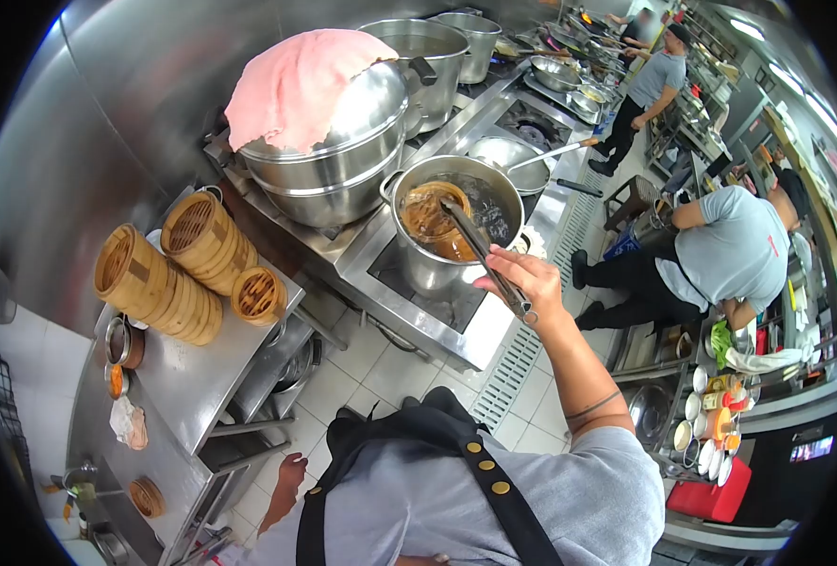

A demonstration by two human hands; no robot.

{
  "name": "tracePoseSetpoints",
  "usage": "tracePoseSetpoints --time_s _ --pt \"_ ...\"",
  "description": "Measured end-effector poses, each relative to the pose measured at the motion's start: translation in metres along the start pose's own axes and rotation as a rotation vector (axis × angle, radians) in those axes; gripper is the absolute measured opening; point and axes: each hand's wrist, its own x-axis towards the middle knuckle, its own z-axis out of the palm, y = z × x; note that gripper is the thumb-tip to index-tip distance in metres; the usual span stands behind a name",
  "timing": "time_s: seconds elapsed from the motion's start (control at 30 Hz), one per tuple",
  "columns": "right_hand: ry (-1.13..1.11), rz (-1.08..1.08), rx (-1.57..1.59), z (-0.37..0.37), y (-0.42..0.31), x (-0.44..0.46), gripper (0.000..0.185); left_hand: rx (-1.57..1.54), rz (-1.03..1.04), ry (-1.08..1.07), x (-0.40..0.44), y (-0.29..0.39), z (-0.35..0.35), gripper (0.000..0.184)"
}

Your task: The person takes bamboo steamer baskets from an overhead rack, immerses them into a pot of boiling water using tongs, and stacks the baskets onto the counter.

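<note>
My right hand (526,278) is closed around metal tongs (480,243) that slant down into a tall steel pot (430,270) on the stove. The tips of the tongs reach a round bamboo steamer basket (426,215) in the pot's bubbling water; whether they pinch it I cannot tell. Low beside my body hangs my left hand (292,471), its fingers loosely bent and nothing visible in it. A steel side table (179,385) is the nearest surface to it.
Stacked bamboo steamers (159,294) stand on the side table at left. A large lidded steamer pot (329,184) with a pink cloth (296,83) is behind the pot. A wok (511,162) lies right of it. One co-worker (735,241) bends at the right; others stand farther back.
</note>
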Motion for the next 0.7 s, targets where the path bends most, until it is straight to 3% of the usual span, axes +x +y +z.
tracePoseSetpoints --time_s 0.17,0.23,0.27,0.33,0.5,0.57,0.6,0.63,0.7 --pt "0.114 0.104 0.053 0.032 0.001 0.017 0.037 -0.023 0.052 -0.088 0.024 -0.011 0.016 0.042" --pt "0.103 0.127 0.072 0.036 -0.002 0.017 0.034 0.086 0.505 -0.111 0.046 -0.026 0.02 0.042" --pt "0.13 0.185 0.062 0.036 -0.005 0.016 0.033 0.087 0.511 -0.108 0.046 -0.021 0.02 0.042" --pt "0.21 0.347 0.057 0.037 -0.004 0.003 0.03 -0.159 0.072 -0.056 0.0 0.034 0.021 0.042" --pt "0.423 0.596 0.11 0.048 -0.005 -0.01 0.029 0.0 0.142 -0.016 -0.018 0.041 0.015 0.041" --pt "0.5 0.749 0.235 0.061 -0.009 -0.012 0.031 0.086 0.149 -0.137 -0.026 0.041 0.002 0.041" --pt "0.471 0.698 0.196 0.067 -0.005 -0.018 0.032 0.081 0.472 -0.125 0.004 -0.009 0.0 0.041" --pt "0.484 0.703 0.197 0.066 -0.005 -0.018 0.032 0.092 0.478 -0.121 0.02 -0.017 -0.006 0.041" --pt "0.483 0.777 0.372 0.062 -0.009 -0.017 0.033 -0.002 0.141 -0.234 0.037 -0.028 -0.019 0.042"
